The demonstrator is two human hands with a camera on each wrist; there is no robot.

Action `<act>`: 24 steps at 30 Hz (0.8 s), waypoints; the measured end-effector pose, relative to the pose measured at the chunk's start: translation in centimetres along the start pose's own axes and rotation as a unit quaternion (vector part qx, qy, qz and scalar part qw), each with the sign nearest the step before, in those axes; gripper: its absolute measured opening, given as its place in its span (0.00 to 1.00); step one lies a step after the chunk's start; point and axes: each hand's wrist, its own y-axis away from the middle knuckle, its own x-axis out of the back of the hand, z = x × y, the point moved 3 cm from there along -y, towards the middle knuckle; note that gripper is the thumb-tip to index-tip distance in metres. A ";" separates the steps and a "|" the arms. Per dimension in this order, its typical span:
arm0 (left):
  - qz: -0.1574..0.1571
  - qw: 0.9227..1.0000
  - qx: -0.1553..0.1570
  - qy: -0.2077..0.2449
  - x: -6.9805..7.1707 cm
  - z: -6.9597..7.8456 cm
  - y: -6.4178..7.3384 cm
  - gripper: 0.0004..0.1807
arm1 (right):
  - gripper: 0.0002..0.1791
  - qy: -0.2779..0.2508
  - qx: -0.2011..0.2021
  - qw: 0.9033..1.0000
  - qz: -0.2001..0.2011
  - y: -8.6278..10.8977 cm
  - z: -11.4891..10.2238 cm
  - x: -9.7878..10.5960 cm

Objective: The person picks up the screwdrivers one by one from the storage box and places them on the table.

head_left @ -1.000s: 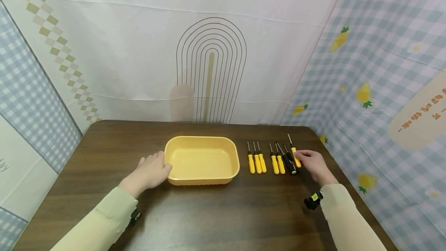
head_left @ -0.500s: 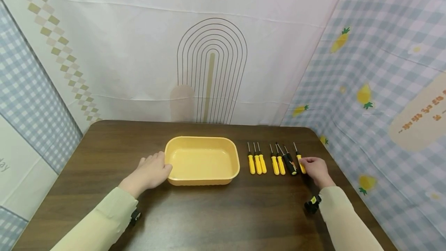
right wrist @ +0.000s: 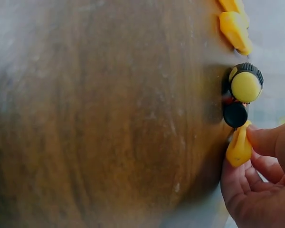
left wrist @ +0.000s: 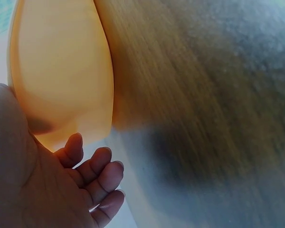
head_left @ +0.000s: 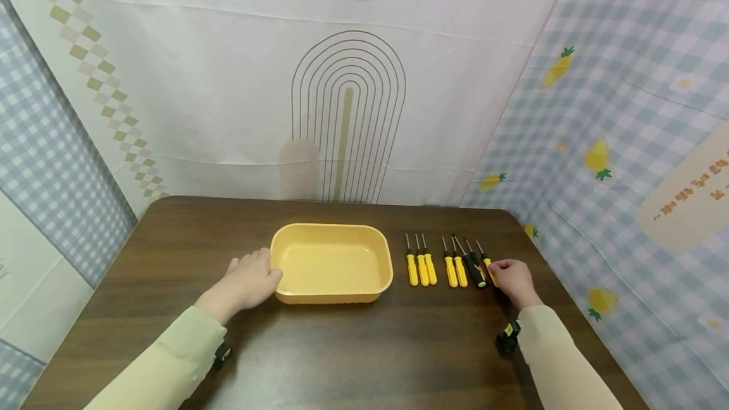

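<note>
A yellow rectangular plastic basin [head_left: 333, 271] stands mid-table. My left hand [head_left: 245, 280] grips its left end, thumb over the rim and fingers outside the wall; in the left wrist view the other fingers [left wrist: 104, 183] curl loosely under the basin's edge. Over at the right end of a screwdriver row, my right hand [head_left: 515, 280] pinches the yellow handle of a screwdriver [right wrist: 240, 147] between thumb and fingers. Its shaft points toward the back of the table. Right beside it lie a screwdriver with a black handle end [right wrist: 235, 115] and a thicker black-and-yellow screwdriver [head_left: 474, 271].
Two yellow-handled screwdrivers [head_left: 450, 271] lie left of the black ones. Farther left, three more yellow screwdrivers [head_left: 422, 267] lie side by side, near the basin's right end. All rest on the dark wooden table [head_left: 342, 353]. Patterned cloths [head_left: 228, 81] hang behind and at the sides.
My right hand first brought the yellow screwdriver toward me and right, down at the row's end, then shifted it slightly left against the dark-handled one. The left hand and basin stayed put.
</note>
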 end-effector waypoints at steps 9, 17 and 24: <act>0.006 1.000 -0.003 0.002 -0.3 0.1 -0.6 0.17 | 0.18 0.032 -0.017 0.999 0.014 0.0 0.4 0.5; 0.007 1.000 -0.003 -0.002 -0.7 0.4 -0.6 0.17 | 0.21 0.000 -0.039 0.999 0.001 0.7 0.8 0.7; 0.010 1.000 -0.004 -0.003 -0.5 0.5 -0.4 0.17 | 0.22 -0.005 -0.036 0.999 0.005 0.6 1.0 0.7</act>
